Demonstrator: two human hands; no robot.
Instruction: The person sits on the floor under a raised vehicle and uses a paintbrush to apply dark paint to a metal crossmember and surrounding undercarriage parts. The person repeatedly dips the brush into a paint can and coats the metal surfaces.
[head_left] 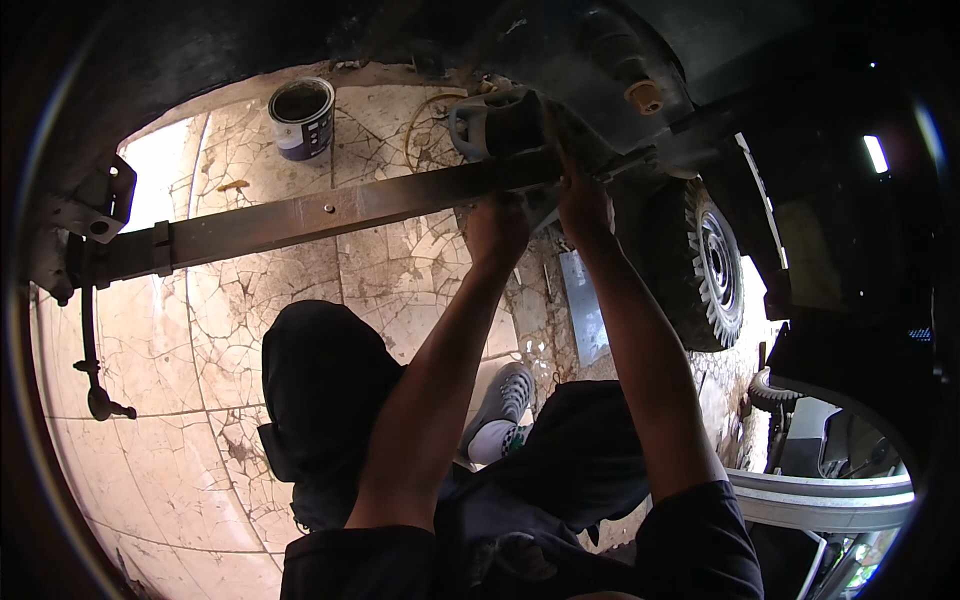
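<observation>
A long rusty leaf spring (290, 215) runs across the underside of a vehicle, from the left edge toward the middle. My left hand (498, 230) is closed in a fist just below its right part; whatever it grips is hidden. Beside it, my right hand (588, 208) is raised at the spring's right end, its fingers curled around something dark that I cannot make out. Shadow covers the parts above both hands.
A paint can (302, 118) stands on the cracked tile floor (250, 340) at the far left. A treaded wheel (712, 265) is close on the right. A threaded rod (92, 350) hangs at the left. A flat bluish panel (585, 305) lies below my right hand.
</observation>
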